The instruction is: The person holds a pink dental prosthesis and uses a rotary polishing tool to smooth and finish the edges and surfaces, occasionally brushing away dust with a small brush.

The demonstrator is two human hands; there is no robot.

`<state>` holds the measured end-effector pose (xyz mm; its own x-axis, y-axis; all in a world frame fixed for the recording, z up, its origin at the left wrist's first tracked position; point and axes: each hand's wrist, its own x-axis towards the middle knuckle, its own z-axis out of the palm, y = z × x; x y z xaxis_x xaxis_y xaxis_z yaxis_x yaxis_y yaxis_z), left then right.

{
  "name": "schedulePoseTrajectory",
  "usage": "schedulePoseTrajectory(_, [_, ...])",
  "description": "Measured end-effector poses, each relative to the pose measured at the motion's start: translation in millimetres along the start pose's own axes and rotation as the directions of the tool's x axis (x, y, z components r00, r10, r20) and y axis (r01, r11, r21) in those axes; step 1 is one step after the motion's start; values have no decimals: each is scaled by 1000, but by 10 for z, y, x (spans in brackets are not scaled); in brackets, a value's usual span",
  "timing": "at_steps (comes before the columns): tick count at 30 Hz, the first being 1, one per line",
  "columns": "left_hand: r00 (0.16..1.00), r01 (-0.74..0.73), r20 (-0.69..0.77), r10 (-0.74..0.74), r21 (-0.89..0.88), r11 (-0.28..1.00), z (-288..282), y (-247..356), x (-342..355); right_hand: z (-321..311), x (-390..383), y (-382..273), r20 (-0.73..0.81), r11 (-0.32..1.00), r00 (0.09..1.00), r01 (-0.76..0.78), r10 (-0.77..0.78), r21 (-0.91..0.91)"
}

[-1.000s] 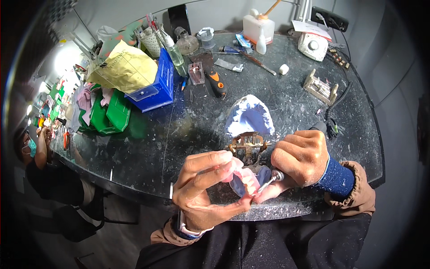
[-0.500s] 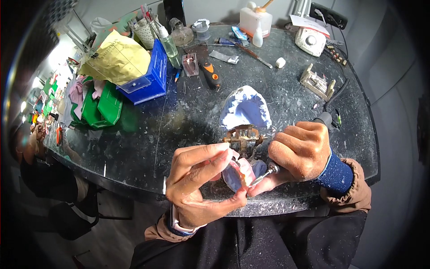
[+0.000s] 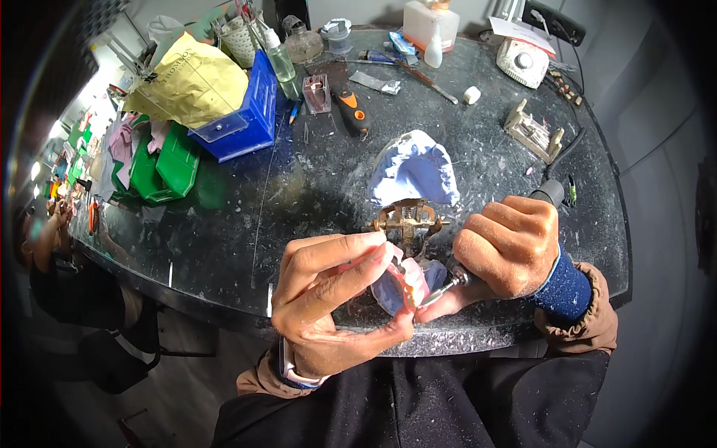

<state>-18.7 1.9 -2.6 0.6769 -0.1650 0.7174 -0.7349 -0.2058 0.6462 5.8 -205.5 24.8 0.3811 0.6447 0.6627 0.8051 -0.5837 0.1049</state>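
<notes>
A pink denture [image 3: 411, 281] is pinched between the thumb and fingertips of my left hand [image 3: 325, 310]. My right hand [image 3: 509, 250] is wrapped round a rotary handpiece [image 3: 550, 193], whose metal nose and bur point left at the denture's near right edge. The bur tip appears to touch the denture, with my right thumb close underneath. Behind and below them stands a brass-coloured dental articulator [image 3: 407, 221]. Its far arm bears a white and blue plaster cast [image 3: 415, 173], folded back. Another bluish cast [image 3: 386, 296] lies under the denture, partly hidden by it and my fingers.
A blue bin [image 3: 258, 123] with yellow paper and a green bin [image 3: 168, 168] stand at the left. Farther back are an orange-black tool handle [image 3: 349, 112], a spray bottle [image 3: 281, 63] and a liquid container [image 3: 431, 26]. A bur holder [image 3: 534, 131] and white control box [image 3: 525, 62] sit right.
The view has shifted a little, so the bench things sit slightly higher. The denture is turned slightly in my left hand. Both hands keep their grips, with the bur still at the denture's edge.
</notes>
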Motion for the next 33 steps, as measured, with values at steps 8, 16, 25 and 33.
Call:
schedulePoseTrajectory(8, [988, -134, 94, 126, 84, 987, -59, -100, -19, -68, 33, -11, 98, 999, 995, 31, -29, -17])
schedulePoseTrajectory(16, [991, -116, 66, 113, 40, 992, -47, -108, -35, -71, 23, 3, 104, 1000, 994, 15, -17, 23])
schedulePoseTrajectory(25, [999, 15, -41, -18, -57, 998, -7, 9, -24, -77, 49, -11, 104, 995, 990, 87, -91, 42])
schedulePoseTrajectory(33, [999, -2, -48, -1, -51, 999, 14, 25, -6, -284, 129, -171, 349, 786, 898, -414, 270, 458])
